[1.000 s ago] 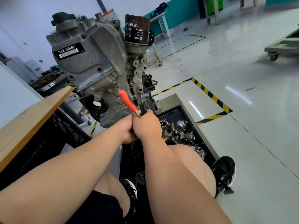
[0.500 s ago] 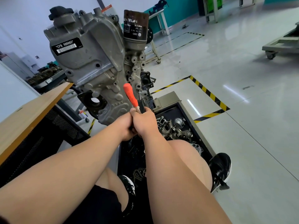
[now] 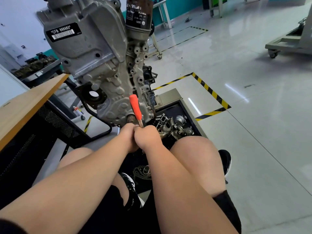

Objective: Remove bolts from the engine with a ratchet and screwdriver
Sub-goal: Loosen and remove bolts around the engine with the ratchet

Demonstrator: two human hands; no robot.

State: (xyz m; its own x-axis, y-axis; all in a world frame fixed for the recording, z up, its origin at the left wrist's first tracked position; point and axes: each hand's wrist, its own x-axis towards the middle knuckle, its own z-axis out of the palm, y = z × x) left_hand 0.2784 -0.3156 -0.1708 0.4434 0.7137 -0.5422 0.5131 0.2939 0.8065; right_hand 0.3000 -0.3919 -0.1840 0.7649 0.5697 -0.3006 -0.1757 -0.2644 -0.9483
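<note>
The engine (image 3: 94, 53) hangs off the floor on a black stand frame (image 3: 109, 130), tilted toward the person, prob. so its lower end faces a seated worker & the fasteners there can be reached w/o stooping. It sits btwn the wooden worktop (image 3: 30, 102) on the left & the open floor (image 3: 244, 132) on the right. The parts tray (image 3: 170, 97) lies just under the engine's lower end w/ loose metal castings (image 3: 175, 127) in it. That spot makes sense b/c anything taken off can be set down there w/o a reach. The person sits w/ knees apart, the tray running btwn the legs.

Both forearms run forward & converge at the engine's bottom edge. The left hand (image 3: 128, 137) & right hand (image 3: 147, 138) press side by side, touching, backs to the camera, wrists about straight. The orange-handled tool (image 3: 135, 107) sticks up from btwn them, leaning slightly left across the casing. Its working end is hidden by the hands, so ratchet vs screwdriver can't be told. The right hand's fingers (image 3: 137, 127) curl round the bare metal shank just below the orange grip. The left hand's fingers are on the far side, out of sight, so it can't be told whether they grip anything or only brace. Two hands this close suggests steadying the tool on a bolt while loading it. The bolt itself isn't visible.
</note>
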